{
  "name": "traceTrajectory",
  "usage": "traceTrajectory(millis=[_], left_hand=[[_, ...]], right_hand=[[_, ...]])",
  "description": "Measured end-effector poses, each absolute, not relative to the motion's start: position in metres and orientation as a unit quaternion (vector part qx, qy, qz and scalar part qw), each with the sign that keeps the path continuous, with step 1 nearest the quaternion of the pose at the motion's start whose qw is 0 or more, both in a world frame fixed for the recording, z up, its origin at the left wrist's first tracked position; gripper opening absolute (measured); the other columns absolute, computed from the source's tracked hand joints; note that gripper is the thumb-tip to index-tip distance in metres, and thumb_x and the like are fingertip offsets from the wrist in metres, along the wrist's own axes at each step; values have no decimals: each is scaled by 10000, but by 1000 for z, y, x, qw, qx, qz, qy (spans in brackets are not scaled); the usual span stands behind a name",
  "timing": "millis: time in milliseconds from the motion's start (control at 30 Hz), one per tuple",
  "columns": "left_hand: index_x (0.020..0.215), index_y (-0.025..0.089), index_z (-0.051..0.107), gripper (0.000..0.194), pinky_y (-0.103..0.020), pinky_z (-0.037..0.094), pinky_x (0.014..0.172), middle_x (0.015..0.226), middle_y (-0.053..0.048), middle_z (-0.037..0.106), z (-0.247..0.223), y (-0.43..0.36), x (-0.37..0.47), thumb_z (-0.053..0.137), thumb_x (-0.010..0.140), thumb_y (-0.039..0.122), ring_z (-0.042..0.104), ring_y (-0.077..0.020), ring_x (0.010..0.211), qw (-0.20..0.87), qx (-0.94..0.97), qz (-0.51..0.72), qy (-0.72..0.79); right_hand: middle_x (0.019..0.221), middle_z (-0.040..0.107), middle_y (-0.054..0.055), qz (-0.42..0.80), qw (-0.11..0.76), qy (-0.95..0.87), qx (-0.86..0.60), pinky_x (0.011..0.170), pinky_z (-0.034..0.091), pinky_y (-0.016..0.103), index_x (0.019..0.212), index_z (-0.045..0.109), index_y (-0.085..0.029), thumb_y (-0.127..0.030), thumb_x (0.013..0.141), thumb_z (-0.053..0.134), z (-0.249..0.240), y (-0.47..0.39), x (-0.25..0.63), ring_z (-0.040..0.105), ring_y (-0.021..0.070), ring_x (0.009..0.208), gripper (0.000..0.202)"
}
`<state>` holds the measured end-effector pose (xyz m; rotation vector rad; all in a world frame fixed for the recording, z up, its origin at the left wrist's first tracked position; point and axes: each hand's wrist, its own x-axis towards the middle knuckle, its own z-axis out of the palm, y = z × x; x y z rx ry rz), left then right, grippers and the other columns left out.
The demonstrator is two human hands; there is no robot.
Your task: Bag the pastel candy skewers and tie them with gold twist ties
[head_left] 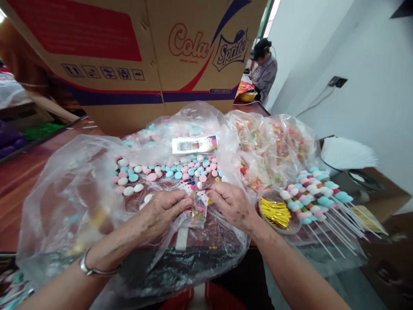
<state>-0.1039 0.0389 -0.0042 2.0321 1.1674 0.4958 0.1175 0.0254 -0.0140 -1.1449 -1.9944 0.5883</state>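
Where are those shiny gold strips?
In the head view, the gold strips lie in a clear tub right of the right hand, beside the candy skewers.

A printed cardboard box (151, 56) stands left of a dark-capped person (267, 73) and a wall socket (337, 82).

The packet top (187, 186) is dotted, the candies (178, 175) pink, blue and white, the ties (275, 213) gold.

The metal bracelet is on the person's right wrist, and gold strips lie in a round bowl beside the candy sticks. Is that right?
No: in the head view, the metal bracelet is on the person's left wrist. The rest stands.
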Motion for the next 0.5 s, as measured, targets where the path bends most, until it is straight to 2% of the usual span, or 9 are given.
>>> traceTrajectory(millis=[133, 200, 267, 333, 400, 500], left_hand=[[775, 183, 593, 281, -227, 400, 614, 707, 23, 544, -7, 36, -94, 514, 916, 414, 482, -136, 665, 435, 755, 240, 428], [784, 183, 632, 247, -216, 421, 614, 714, 10, 591, -6, 36, -91, 576, 878, 405, 517, -143, 676, 451, 744, 262, 417], [683, 197, 658, 271, -204, 428, 584, 648, 11, 612, -5, 35, -90, 619, 839, 415, 530, -142, 626, 436, 749, 275, 418], [661, 235, 710, 243, -199, 461, 581, 638, 17, 666, -8, 36, -90, 666, 784, 440, 569, -156, 605, 418, 747, 288, 429], [766, 294, 766, 195, -209, 510, 616, 731, 34, 738, -15, 36, -90, 719, 710, 474, 632, -190, 664, 408, 732, 301, 455], [807, 347, 778, 267, -250, 564, 723, 828, 64, 774, -30, 34, -86, 691, 696, 573, 681, -228, 761, 387, 711, 321, 492]], right_hand=[[624, 456, -30, 191, 405, -770, -456, 600, 327, 249, 630, 421, -213, -335, 975, 400, -17, 18, 123, 408, 116, 606, 366], [613, 454, -29, 184, 411, -766, -459, 591, 328, 249, 624, 416, -216, -348, 976, 389, -18, 15, 125, 412, 117, 599, 377], [600, 454, -28, 166, 415, -770, -456, 601, 340, 250, 608, 407, -219, -358, 980, 376, -17, 13, 126, 423, 118, 599, 399], [576, 444, -30, 141, 419, -775, -451, 618, 356, 251, 575, 381, -220, -381, 991, 369, -16, 11, 127, 428, 115, 589, 447], [546, 423, -35, 118, 427, -772, -455, 622, 363, 250, 542, 350, -218, -416, 1001, 376, -16, 9, 128, 419, 109, 560, 500], [530, 426, -36, 91, 435, -759, -475, 617, 369, 254, 527, 367, -218, -432, 999, 401, -15, 2, 134, 426, 108, 544, 519]])
